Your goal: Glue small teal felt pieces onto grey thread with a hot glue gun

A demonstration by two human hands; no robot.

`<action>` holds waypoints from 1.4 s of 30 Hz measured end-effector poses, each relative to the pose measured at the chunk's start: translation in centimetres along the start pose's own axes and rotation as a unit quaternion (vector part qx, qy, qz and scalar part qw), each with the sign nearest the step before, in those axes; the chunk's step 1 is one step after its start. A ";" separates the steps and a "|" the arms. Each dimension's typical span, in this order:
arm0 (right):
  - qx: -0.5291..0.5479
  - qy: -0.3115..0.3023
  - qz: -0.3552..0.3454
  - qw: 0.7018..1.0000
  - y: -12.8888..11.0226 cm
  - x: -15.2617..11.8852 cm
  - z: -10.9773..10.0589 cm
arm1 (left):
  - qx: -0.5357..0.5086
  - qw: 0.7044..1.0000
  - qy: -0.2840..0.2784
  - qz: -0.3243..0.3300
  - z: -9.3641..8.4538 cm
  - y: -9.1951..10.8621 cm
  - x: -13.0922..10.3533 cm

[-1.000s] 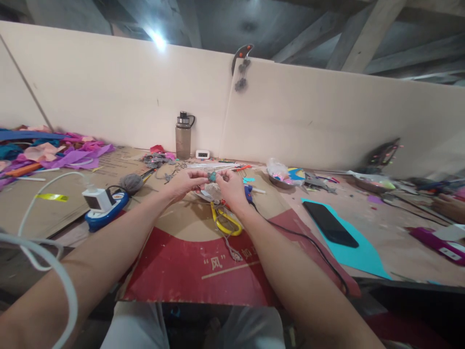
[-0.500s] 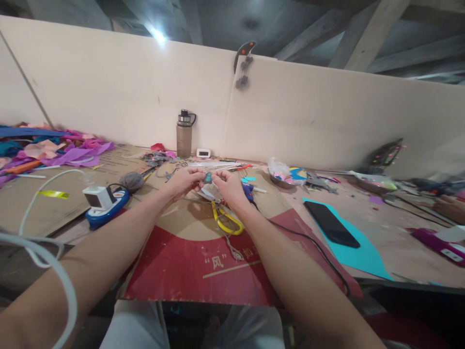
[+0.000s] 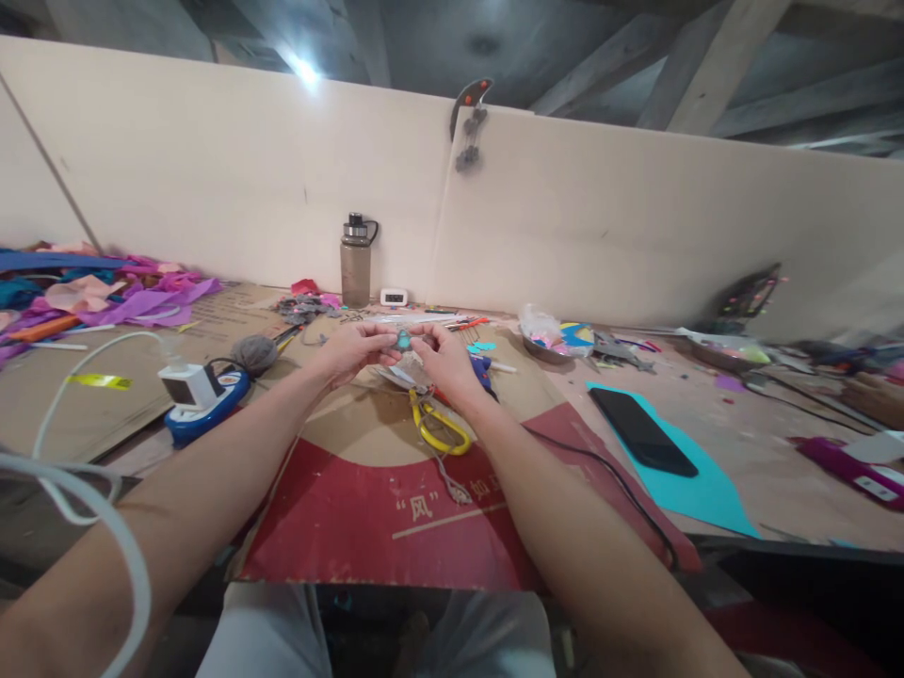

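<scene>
Between the fingertips of both hands is a small teal piece [image 3: 403, 340], its exact kind too small to make out. My left hand [image 3: 360, 350] pinches it from the left, and my right hand [image 3: 442, 356] grips it from the right. Below the hands lie yellow-handled scissors [image 3: 442, 431], partly covered by my right hand and wrist. A grey cord [image 3: 452, 478] trails from near the scissors onto the red part of the cardboard [image 3: 339, 537]. Behind my right wrist shows a blue tool [image 3: 483, 371], mostly hidden, perhaps a glue gun.
A water bottle [image 3: 356, 262] and a small white clock [image 3: 394, 298] stand by the partition. Left are a blue power strip [image 3: 204, 411], a grey yarn ball [image 3: 254, 354] and felt scraps [image 3: 155, 301]. Right, a black phone [image 3: 642, 431] rests on a turquoise sheet [image 3: 713, 490]; another person's hand [image 3: 876, 397] is beyond.
Both hands keep hold of the teal piece, which now looks slightly more upright and shows more of its surface. The camera view has shifted slightly.
</scene>
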State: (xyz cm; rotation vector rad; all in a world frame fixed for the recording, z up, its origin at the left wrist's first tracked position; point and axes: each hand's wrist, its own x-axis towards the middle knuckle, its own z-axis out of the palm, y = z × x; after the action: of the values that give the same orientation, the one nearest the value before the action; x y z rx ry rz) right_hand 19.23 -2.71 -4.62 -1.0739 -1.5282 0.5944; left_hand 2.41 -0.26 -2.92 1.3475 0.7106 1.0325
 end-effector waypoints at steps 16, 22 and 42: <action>-0.007 -0.004 0.005 1.000 0.2 0.3 -0.3 | 0.066 0.996 -0.051 -0.001 0.4 0.2 -0.6; -0.032 -0.010 0.002 0.999 0.4 0.4 -0.4 | 0.075 0.994 -0.077 -0.007 0.5 0.1 -0.7; -0.200 -0.076 -0.128 0.968 -0.6 0.0 -1.1 | 0.085 0.991 0.099 -0.035 -1.4 0.6 0.2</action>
State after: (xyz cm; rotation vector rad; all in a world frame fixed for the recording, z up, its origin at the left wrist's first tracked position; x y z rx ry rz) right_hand 20.12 -3.16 -3.86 -1.1222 -1.9411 0.1937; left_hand 1.13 0.46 -2.44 1.3674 1.0067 1.0767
